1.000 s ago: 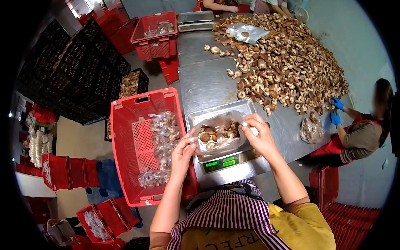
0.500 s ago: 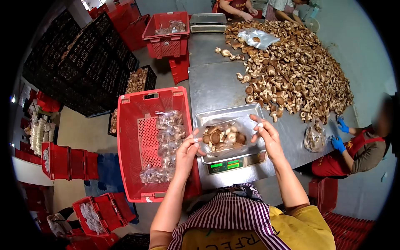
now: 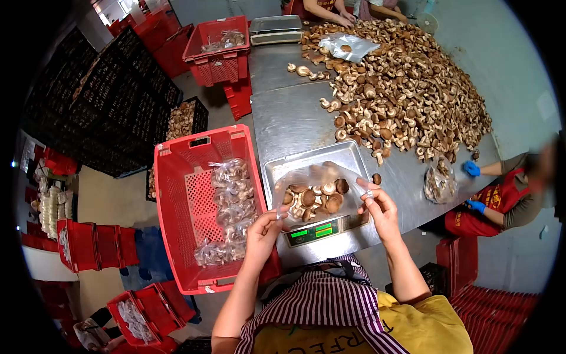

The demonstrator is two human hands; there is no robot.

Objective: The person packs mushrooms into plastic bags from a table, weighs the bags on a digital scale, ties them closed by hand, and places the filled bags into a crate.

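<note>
Both hands (image 3: 262, 237) have moved nearer the apron (image 3: 318, 301), pinching a clear bag (image 3: 296, 179) of mushrooms (image 3: 333, 204).

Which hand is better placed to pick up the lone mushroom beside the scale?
Probably the right hand: the mushroom lies just beyond it, while the left hand is across the bag. Both hold the bag's edges.

Partly hidden by clear plastic bag of brown mushrooms (image 3: 321, 192): rectangular silver metal weighing pan (image 3: 295, 158). Too small to read: glowing green digits (image 3: 299, 233). Blurred: head of right-hand co-worker (image 3: 543, 168). Cut off by top edge: two far co-workers (image 3: 309, 9).
</note>
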